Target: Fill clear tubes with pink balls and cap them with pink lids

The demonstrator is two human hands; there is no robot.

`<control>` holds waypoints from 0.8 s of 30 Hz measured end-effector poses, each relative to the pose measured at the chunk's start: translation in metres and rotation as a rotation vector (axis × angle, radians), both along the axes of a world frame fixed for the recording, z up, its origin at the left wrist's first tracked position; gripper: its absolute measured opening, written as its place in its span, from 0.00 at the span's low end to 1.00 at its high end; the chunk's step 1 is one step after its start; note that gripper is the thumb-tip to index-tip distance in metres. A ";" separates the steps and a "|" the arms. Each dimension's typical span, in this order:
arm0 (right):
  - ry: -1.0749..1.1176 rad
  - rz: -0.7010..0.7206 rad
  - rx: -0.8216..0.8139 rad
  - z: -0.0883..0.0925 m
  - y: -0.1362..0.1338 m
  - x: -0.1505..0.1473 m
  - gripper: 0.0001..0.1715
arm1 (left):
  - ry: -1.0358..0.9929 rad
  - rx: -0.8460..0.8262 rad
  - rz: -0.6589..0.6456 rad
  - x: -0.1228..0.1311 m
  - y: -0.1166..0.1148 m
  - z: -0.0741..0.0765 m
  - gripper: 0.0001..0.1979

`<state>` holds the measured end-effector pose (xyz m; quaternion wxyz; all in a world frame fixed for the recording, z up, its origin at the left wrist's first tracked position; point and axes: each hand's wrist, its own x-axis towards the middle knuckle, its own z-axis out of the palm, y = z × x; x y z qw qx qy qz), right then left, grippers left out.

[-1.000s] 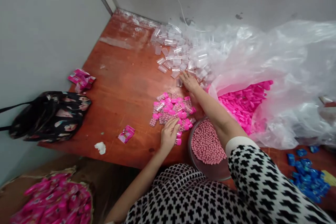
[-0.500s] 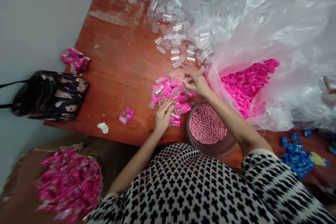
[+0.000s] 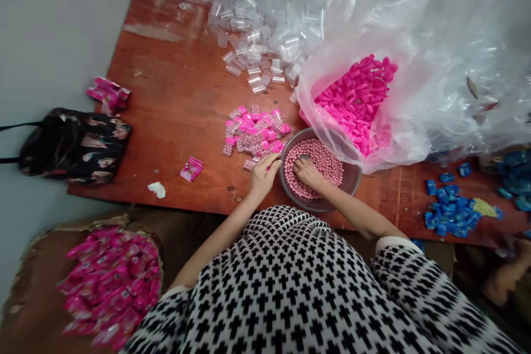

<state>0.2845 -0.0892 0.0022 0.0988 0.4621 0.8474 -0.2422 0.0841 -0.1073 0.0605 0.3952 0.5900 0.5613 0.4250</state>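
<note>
My right hand [image 3: 307,172] is down in a metal bowl [image 3: 353,178] filled with small pink candy balls [image 3: 326,159]. Its fingers are closed on a small clear vial pushed into the balls. My left hand [image 3: 264,175] rests on the table against the bowl's left rim, fingers curled; what it holds is hidden. Just beyond the left hand lies a pile of filled vials with pink caps [image 3: 254,131]. Farther back is a heap of empty clear vials [image 3: 257,58].
A big clear plastic bag [image 3: 440,50] at the right holds loose pink caps [image 3: 357,97]. Blue pieces [image 3: 450,213] lie at the right edge. A black bag [image 3: 77,144], pink packets [image 3: 107,94], one packet [image 3: 191,168] and a white scrap [image 3: 157,189] sit left. A box of pink packets [image 3: 108,282] stands below the table.
My right hand drew back from the clear vial heap with a vial and dropped into the bowl of pink balls. My left hand moved from the capped-vial pile to the bowl's rim.
</note>
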 end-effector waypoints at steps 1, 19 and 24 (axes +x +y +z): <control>0.081 -0.008 -0.037 -0.002 -0.004 -0.002 0.17 | 0.011 -0.001 -0.004 0.001 -0.002 0.000 0.14; 1.322 -0.914 -0.591 0.060 -0.035 0.033 0.23 | -0.216 -0.229 -0.255 0.068 0.000 -0.012 0.16; 1.213 -0.818 -0.373 0.069 -0.030 0.046 0.22 | -0.267 -0.268 -0.256 0.070 0.009 -0.017 0.17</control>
